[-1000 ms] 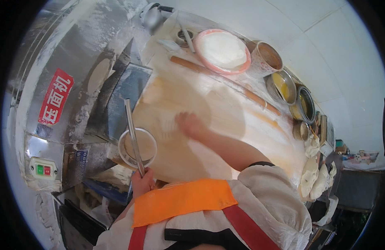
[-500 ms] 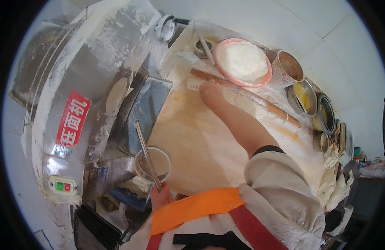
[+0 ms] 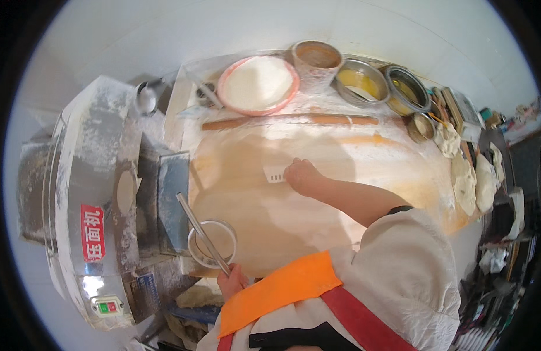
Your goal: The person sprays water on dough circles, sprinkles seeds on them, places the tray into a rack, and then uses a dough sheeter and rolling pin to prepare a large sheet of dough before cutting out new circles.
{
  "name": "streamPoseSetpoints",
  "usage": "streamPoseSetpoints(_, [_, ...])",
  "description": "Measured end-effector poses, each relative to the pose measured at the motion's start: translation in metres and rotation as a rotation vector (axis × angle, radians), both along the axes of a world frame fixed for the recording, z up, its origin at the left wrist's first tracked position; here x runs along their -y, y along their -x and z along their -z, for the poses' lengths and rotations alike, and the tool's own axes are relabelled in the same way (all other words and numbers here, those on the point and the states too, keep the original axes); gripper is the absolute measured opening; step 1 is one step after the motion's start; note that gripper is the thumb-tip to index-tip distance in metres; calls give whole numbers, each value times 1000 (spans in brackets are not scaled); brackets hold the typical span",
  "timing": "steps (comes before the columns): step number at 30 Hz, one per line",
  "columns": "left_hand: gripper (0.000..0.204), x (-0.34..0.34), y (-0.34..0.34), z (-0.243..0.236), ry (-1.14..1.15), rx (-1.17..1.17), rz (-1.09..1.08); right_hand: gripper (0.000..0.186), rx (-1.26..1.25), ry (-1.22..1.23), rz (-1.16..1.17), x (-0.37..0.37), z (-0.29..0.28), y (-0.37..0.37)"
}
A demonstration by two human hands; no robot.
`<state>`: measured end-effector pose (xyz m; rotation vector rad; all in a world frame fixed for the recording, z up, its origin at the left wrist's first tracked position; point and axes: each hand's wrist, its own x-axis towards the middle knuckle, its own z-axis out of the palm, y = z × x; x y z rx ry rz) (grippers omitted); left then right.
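Observation:
My left hand [image 3: 232, 282], at the board's near left edge, is closed round the lower end of a shiny metal rod [image 3: 191, 216]. The rod slants up across a white round container [image 3: 235, 240]; whether it touches the container I cannot tell. Over the middle of the floury wooden board [image 3: 317, 234], my right hand [image 3: 303, 177] grips a pale scraper [image 3: 272, 171] with a row of slots. Its blade lies at or close to the wood. Part of the scraper is hidden under my fingers.
Behind the scraper lies a long wooden rolling pin [image 3: 288, 120]. A pink-rimmed basin of flour [image 3: 258, 85], a patterned bucket [image 3: 317, 61] and metal pots [image 3: 362, 82] line the back. Dough pieces [image 3: 462, 184] sit at right; a floury metal machine [image 3: 100, 158] stands left.
The view has swung, so the board appears more level. My right hand has drawn the scraper back from beside the rolling pin to mid-board. My left hand still grips the rod.

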<state>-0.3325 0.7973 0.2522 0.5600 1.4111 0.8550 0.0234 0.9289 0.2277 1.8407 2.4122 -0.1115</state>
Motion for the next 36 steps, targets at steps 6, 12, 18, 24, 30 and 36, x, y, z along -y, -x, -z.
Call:
streamPoseSetpoints(6, [12, 10, -34, -20, -60, -15, 211, 11, -12, -138, 507, 58, -5, -113])
streamPoseSetpoints(12, [14, 40, -95, -30, -89, -49, 436, 12, -117, -93, 535, 279, 7, -103])
streamPoseSetpoints(18, [17, 98, -213, -36, -245, -197, 913, 15, -526, -133, 1041, 450, -46, -134])
streamPoseSetpoints(24, [20, 179, -394, -27, -158, -110, 1261, 20, -658, -419, 1496, 618, -45, -192])
streamPoseSetpoints(30, [19, 206, -591, 7, -432, 28, 1192, 18, -602, -584, 1603, 705, -39, -221])
streamPoseSetpoints(36, [21, 197, -747, 52, -405, 7, 1022, 23, -655, -569, 1759, 731, -33, -254])
